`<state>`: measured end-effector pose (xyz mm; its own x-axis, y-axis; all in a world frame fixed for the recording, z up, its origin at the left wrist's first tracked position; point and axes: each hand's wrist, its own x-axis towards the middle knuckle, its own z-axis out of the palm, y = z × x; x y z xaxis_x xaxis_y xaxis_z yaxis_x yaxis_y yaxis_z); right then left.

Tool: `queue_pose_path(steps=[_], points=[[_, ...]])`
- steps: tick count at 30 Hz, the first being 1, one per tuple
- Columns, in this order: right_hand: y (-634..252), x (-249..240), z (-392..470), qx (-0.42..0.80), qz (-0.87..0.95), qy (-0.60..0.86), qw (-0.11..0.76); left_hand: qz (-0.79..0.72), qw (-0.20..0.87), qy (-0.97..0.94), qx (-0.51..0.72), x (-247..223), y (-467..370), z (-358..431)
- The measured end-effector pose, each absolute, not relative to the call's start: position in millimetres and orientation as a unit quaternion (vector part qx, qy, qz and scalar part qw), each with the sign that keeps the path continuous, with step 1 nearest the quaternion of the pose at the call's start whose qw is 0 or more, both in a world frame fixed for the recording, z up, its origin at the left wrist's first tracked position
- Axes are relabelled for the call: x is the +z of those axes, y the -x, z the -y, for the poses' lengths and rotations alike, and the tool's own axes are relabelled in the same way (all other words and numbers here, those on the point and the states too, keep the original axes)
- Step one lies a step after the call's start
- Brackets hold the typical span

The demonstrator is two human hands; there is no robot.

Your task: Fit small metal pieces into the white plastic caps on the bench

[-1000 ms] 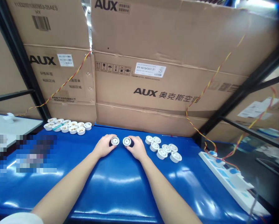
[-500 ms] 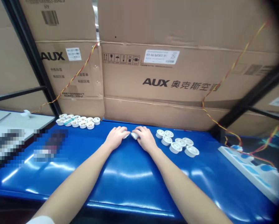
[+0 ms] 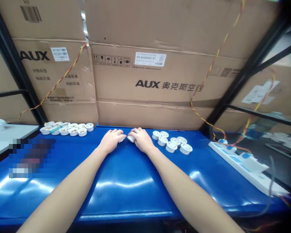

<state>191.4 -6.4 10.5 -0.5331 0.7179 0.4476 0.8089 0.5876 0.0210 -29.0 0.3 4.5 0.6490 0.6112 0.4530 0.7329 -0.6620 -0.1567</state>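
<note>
My left hand (image 3: 111, 141) curls its fingers round a small white cup (image 3: 122, 139), mostly hidden behind them. Across a narrow gap, my right hand (image 3: 142, 139) grips another small white cup (image 3: 131, 138), tipped on its side toward the left one. Both are held low over the middle of the blue table (image 3: 123, 181). Right of my right hand stand several round white cups (image 3: 171, 147) with pale tops. Off to the left, at the back, several white cups (image 3: 73, 129) sit in close rows with brownish bits inside.
A white power strip (image 3: 242, 168) with plugs lies along the right side. Large cardboard boxes (image 3: 160, 110) form the back wall, crossed by a twisted red-yellow wire (image 3: 210, 69). Black frame posts (image 3: 223, 100) stand at both sides. A blurred dark object (image 3: 33, 157) lies left.
The view has swung right, so the table and boxes appear farther left. Both hands stay close together, each with its white cup.
</note>
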Motion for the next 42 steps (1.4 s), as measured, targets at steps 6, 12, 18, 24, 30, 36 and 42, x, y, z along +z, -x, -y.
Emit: queue_pose_path(steps=[6, 12, 18, 24, 30, 36, 42], points=[[-192, 10, 3, -0.117, 0.883, 0.413, 0.188, 0.416, 0.14, 0.873, -0.213, 8, 34, 0], [-190, 13, 6, -0.129, 0.887, 0.407, 0.177, 0.45, 0.091, 0.855, -0.244, 5, 38, 0], [-201, 5, 4, -0.041, 0.801, 0.559, 0.211, 0.541, -0.063, 0.786, -0.293, -5, 40, -6], [-206, -3, 1, 0.037, 0.712, 0.671, 0.205, 0.591, -0.047, 0.755, -0.279, -15, 38, -15], [-207, 8, 6, 0.056, 0.692, 0.688, 0.212, 0.626, -0.064, 0.727, -0.277, -5, 39, -7], [-205, 3, 3, 0.107, 0.769, 0.578, 0.253, 0.583, -0.072, 0.769, -0.251, -2, 37, -6], [-218, 13, 2, -0.022, 0.741, 0.631, 0.229, 0.501, -0.049, 0.835, -0.224, -10, 34, -8]])
